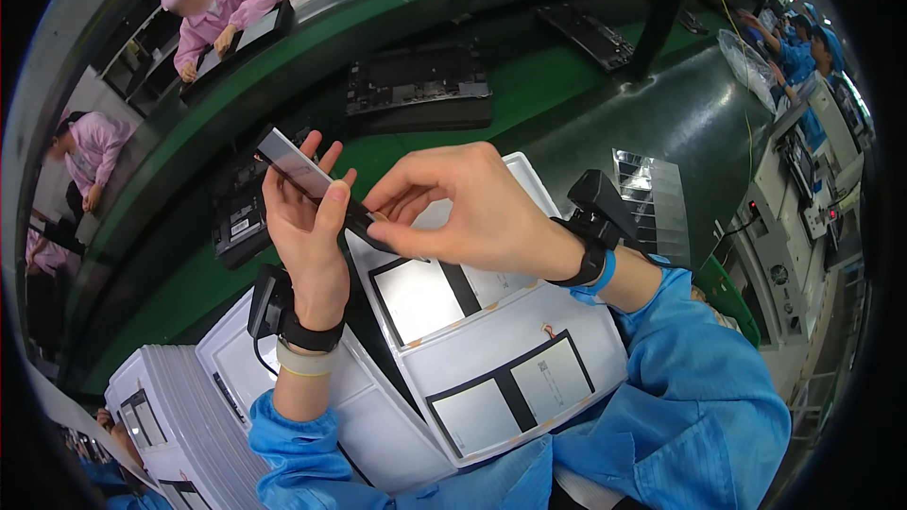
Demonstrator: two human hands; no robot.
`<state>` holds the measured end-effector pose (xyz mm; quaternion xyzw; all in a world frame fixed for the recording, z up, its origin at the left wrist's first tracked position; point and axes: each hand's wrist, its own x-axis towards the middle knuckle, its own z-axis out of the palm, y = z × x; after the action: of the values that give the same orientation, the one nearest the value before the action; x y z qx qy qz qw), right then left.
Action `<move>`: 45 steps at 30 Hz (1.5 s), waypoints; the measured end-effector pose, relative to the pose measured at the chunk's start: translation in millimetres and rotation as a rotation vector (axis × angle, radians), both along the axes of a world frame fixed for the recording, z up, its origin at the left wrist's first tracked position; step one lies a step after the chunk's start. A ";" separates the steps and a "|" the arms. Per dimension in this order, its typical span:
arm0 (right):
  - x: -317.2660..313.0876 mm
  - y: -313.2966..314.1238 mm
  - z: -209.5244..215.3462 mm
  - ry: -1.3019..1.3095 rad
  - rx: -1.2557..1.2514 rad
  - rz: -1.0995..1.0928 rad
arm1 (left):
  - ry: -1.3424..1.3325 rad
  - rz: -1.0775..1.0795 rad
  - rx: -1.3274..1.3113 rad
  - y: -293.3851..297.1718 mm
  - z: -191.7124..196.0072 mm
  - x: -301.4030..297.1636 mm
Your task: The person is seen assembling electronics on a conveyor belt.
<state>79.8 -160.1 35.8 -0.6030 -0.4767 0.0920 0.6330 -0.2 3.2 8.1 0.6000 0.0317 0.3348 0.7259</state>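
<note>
My left hand point(312, 241) holds up a thin, flat battery pack point(300, 168), silvery-grey with black edging, its thumb across the face and fingers behind. The pack is tilted, its far end pointing up and left. At the near end, my right hand point(477, 203) has thumb and forefinger pinched together on the pack's dark edge; the fingers partly cover that spot. Below both hands lies a white plastic tray point(408, 378) with similar packs point(557, 382) in its recesses, each silver with black borders. A small orange-red lead shows beside one.
Stacked white trays point(175, 368) stand at lower left. Opened device housings point(420, 85) lie along the green conveyor belt point(524, 47), another point(236, 231) near my left hand. A sheet of shiny strips point(652, 198) lies at right. A dark post point(669, 5) rises beyond; people in pink work across.
</note>
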 end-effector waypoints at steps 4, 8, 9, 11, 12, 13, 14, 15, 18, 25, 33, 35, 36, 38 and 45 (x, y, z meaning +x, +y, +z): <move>8.8 -3.1 -6.3 -0.014 0.000 0.006 | -0.012 0.000 0.084 -1.1 -3.0 3.5; 19.6 2.6 -8.5 0.086 -0.013 0.001 | -0.061 -0.154 -0.129 1.5 -4.7 3.6; 26.5 1.3 -6.5 0.006 -0.036 -0.105 | -0.067 -0.170 -0.203 4.6 -1.6 2.3; 31.3 -2.8 -1.9 -0.144 -0.020 -0.230 | -0.086 -0.125 -0.213 12.0 2.6 2.0; 26.9 -5.2 1.3 -0.167 -0.016 -0.182 | -0.102 -0.095 -0.192 15.4 0.1 2.3; 21.5 -7.3 5.6 -0.195 -0.014 -0.134 | -0.109 -0.095 -0.194 14.8 -1.5 3.9; 10.5 -8.7 7.8 -0.192 -0.065 -0.036 | -0.098 -0.044 -0.155 13.9 -3.0 3.8; -2.2 -9.8 10.1 -0.166 -0.123 0.025 | -0.087 0.008 -0.115 14.0 -4.6 3.3; -11.0 -9.3 9.1 -0.208 -0.141 0.015 | -0.119 0.052 -0.128 12.8 -2.2 1.5; -3.9 -16.1 19.0 -0.114 -0.042 0.097 | -0.141 -0.137 -0.152 7.2 10.5 -1.9; 15.0 -97.8 85.6 -0.343 0.147 -0.363 | -0.258 -0.529 -0.578 18.7 38.7 -15.7; 15.3 -151.9 100.1 -0.413 0.235 -0.559 | -0.247 -0.542 -0.574 26.4 39.1 -23.1; 20.4 -190.6 99.1 -0.435 0.244 -0.661 | -0.242 -0.560 -0.561 23.6 38.6 -21.7; 21.9 -266.2 90.3 -0.514 0.119 -0.932 | -0.227 -0.596 -0.535 27.0 37.6 -23.0; -16.4 -532.3 -97.3 -0.244 -0.796 -1.637 | -0.110 -0.558 -0.520 18.7 28.7 -5.8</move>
<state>63.4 -692.4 -61.4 -0.9314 0.1026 -0.2921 0.1917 -6.0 22.0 36.8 0.3626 -0.0879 0.1369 0.9177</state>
